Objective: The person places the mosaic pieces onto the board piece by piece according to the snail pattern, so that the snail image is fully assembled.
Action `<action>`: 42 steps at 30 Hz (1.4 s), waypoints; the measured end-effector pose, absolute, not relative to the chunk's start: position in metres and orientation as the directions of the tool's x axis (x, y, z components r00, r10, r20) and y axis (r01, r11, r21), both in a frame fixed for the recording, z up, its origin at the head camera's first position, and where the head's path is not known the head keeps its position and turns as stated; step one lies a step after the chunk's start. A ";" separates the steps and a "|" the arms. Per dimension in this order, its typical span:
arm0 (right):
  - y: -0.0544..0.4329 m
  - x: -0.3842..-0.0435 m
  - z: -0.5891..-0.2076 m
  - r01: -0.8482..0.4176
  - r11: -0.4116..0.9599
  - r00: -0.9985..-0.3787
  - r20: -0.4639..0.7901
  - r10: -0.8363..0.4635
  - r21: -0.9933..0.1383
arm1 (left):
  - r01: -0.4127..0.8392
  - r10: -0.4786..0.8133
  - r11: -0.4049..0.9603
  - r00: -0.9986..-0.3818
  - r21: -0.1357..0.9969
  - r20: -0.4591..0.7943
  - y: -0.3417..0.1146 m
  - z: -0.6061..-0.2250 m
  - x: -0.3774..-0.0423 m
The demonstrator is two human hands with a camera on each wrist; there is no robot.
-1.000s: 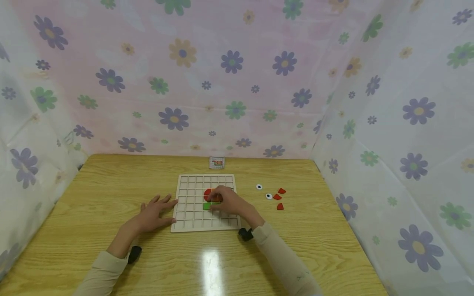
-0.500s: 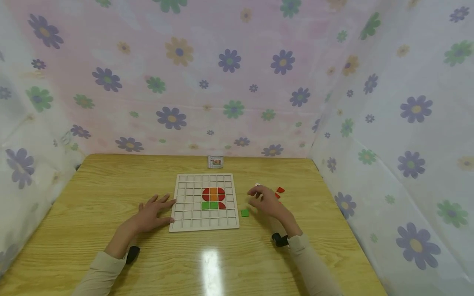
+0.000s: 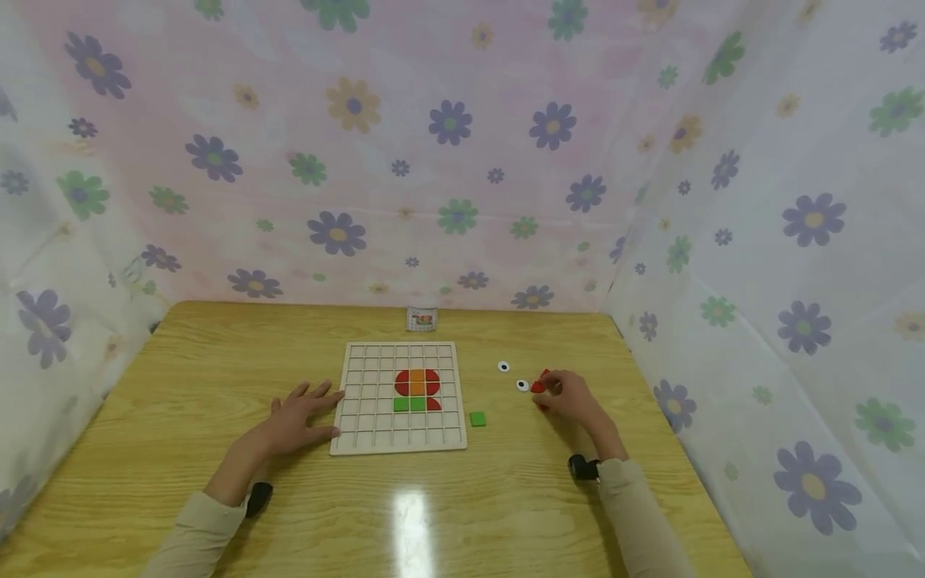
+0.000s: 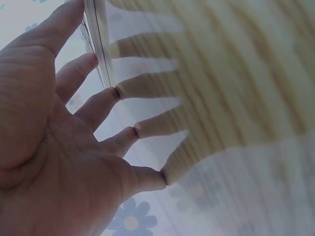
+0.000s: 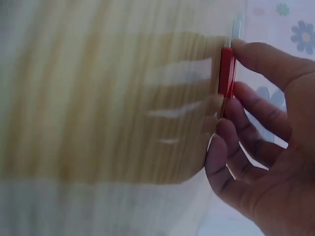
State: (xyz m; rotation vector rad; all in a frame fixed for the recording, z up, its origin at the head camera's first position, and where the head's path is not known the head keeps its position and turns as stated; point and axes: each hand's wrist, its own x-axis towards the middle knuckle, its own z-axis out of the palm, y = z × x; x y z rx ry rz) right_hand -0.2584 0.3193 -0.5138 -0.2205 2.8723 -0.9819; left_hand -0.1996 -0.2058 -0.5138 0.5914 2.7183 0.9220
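Note:
My right hand [image 3: 572, 398] is at the loose red pieces on the right, its thumb and fingertips curled about a red quarter-circle tile [image 3: 538, 387]. In the right wrist view that red tile [image 5: 227, 73] lies between thumb and index finger, low against the tabletop. Other red tiles beside it are partly hidden by the fingers. My left hand [image 3: 298, 421] rests with spread fingers on the table, its tips touching the left edge of the wooden grid board [image 3: 361, 424]. On the board sit red rounded tiles [image 3: 432, 382], orange tiles [image 3: 417, 383] and green square tiles [image 3: 401, 404].
A loose green square tile [image 3: 478, 419] lies just right of the board. Two white eye discs, one farther back [image 3: 503, 367] and a nearer eye disc [image 3: 523, 385], lie left of the right hand. A small picture card [image 3: 421, 319] lies behind the board. Flowered curtains enclose the table.
My right hand has left the board and moved right to the red tiles. A green square tile now lies beside the board, and a red quarter tile shows next to the green ones. The left hand stays.

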 end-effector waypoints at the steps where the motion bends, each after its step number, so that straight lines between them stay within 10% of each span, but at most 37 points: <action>1: 0.318 -0.258 -0.514 -0.108 0.785 -0.985 -0.044 -0.169 -0.610 | 0.306 0.438 0.722 -0.897 0.621 -0.068 -0.206 -0.514 -0.200; 22: 0.299 -0.246 -0.497 -0.127 0.745 -0.988 0.013 -0.156 -0.655 | 0.312 0.446 0.718 -0.893 0.623 -0.067 -0.204 -0.509 -0.197; 42: 0.166 -0.222 -0.498 -0.377 0.638 -0.869 0.019 -0.494 -0.671 | 0.303 0.439 0.710 -0.896 0.636 -0.063 -0.207 -0.515 -0.198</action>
